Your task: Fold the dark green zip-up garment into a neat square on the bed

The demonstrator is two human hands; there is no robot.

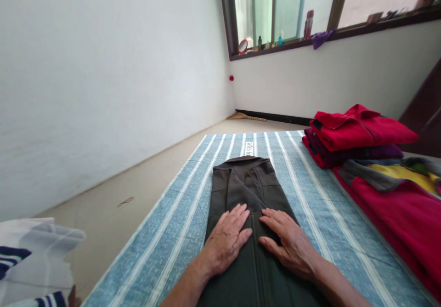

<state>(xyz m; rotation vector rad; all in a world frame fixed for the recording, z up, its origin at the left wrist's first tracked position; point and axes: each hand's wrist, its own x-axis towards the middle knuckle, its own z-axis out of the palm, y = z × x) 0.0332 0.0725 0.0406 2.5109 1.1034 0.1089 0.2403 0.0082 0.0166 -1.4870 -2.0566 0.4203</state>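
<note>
A dark grey-green zip jacket (248, 183) lies lengthwise on the blue striped cloth (175, 201), its collar at the far end and its sides tucked in. On the left half of its front rests my left hand (227, 240), flat with the thumb out. My right hand (287, 240) presses flat on the other half, fingers spread. Between the two hands runs the jacket's centre zip line. Neither hand grasps anything. The lower end of the jacket passes out of view at the bottom.
Folded red and purple clothes (361, 132) are stacked to the right. Nearer, a red garment with a grey collar (396, 210) lies along the right edge. White cloth with navy stripes (37, 256) shows at lower left. A wall (103, 77) stands left; small items line the windowsill (285, 45).
</note>
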